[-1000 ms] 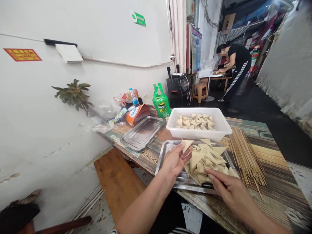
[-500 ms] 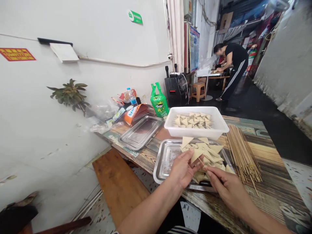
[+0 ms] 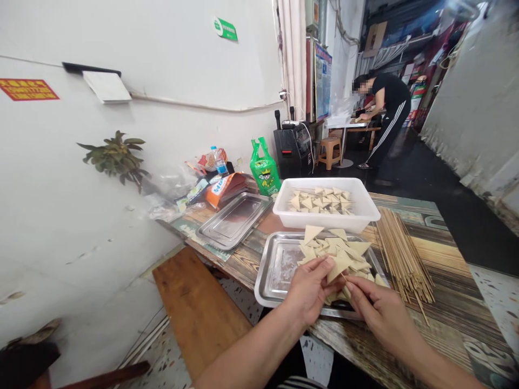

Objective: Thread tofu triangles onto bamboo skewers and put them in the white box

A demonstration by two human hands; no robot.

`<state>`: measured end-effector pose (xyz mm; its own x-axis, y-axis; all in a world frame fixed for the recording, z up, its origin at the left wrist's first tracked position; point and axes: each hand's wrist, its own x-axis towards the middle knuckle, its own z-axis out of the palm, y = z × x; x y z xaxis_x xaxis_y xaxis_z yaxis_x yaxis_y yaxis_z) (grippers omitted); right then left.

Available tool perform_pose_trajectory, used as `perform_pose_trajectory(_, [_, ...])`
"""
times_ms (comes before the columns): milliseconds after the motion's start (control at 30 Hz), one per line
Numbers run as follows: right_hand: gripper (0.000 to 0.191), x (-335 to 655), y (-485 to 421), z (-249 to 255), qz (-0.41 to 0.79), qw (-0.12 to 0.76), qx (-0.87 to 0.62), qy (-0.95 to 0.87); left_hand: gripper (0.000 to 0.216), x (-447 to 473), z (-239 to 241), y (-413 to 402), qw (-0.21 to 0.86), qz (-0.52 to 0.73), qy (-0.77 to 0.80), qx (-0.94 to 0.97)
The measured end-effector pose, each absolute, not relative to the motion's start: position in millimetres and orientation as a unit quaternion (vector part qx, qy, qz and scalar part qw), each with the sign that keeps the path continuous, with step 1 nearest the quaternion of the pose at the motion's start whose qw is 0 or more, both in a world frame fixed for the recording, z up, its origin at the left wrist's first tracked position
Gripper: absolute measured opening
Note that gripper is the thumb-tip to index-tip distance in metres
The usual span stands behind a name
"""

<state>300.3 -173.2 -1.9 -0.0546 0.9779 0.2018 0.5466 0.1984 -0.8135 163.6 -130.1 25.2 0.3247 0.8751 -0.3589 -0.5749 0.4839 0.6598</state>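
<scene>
My left hand (image 3: 310, 289) pinches a pale triangular tofu-skin piece (image 3: 339, 265) between thumb and fingers, over the metal tray. My right hand (image 3: 371, 302) is closed on a thin bamboo skewer (image 3: 344, 277), whose short visible length runs up to that piece. The rest of the skewer is hidden by the piece and my fingers. Another triangle (image 3: 313, 233) stands out just beyond my left fingertips. Several more tofu-skin triangles (image 3: 359, 248) lie heaped in the right part of the tray (image 3: 265, 270).
Behind the tray stands a white plastic tub (image 3: 290, 216) with skewered triangles. Loose bamboo skewers (image 3: 405, 259) lie at right. A second metal tray (image 3: 235, 219), an orange packet (image 3: 223, 188) and a green bag (image 3: 265, 173) are at left. Farther back, a person (image 3: 389, 102) bends over a table.
The held triangle has shifted slightly right, toward my right fingers, and less of the skewer shows between my hands. The triangle beyond my left fingertips has also moved a little right.
</scene>
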Motion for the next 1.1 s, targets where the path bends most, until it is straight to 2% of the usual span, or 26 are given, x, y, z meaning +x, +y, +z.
perform_pose_trajectory(167, [0.036, 300.2, -177.4, 1.2, 0.274, 0.360, -0.559, -0.694, 0.023, 142.2, 30.6, -106.4, 0.742, 0.534, 0.370, 0.164])
perform_pose_trajectory(300, [0.038, 296.3, -178.1, 1.7, 0.269, 0.345, -0.554, -0.708, 0.013, 131.2, 25.6, -88.5, 0.713, 0.571, 0.371, 0.169])
perform_pose_trajectory(500, [0.038, 295.9, -178.6, -0.1, 0.275, 0.339, -0.555, -0.709, 0.008, 127.1, 18.6, -83.7, 0.714, 0.561, 0.378, 0.181])
perform_pose_trajectory(733, [0.036, 297.5, -177.5, -0.7, 0.272, 0.345, -0.559, -0.703, 0.018, 136.4, 6.1, -90.9, 0.739, 0.528, 0.359, 0.215])
perform_pose_trajectory(933, [0.034, 299.7, -173.2, -0.2, 0.284, 0.363, -0.559, -0.690, 0.020, 151.5, 20.9, -107.0, 0.751, 0.496, 0.369, 0.233])
perform_pose_trajectory(1033, [0.033, 307.6, -172.3, 3.8, 0.273, 0.377, -0.574, -0.673, 0.022, 142.6, 27.6, -103.0, 0.683, 0.522, 0.406, 0.310])
perform_pose_trajectory(1100, [0.034, 313.4, -171.7, 7.0, 0.267, 0.389, -0.593, -0.652, 0.025, 130.6, 23.0, -95.4, 0.569, 0.542, 0.468, 0.405])
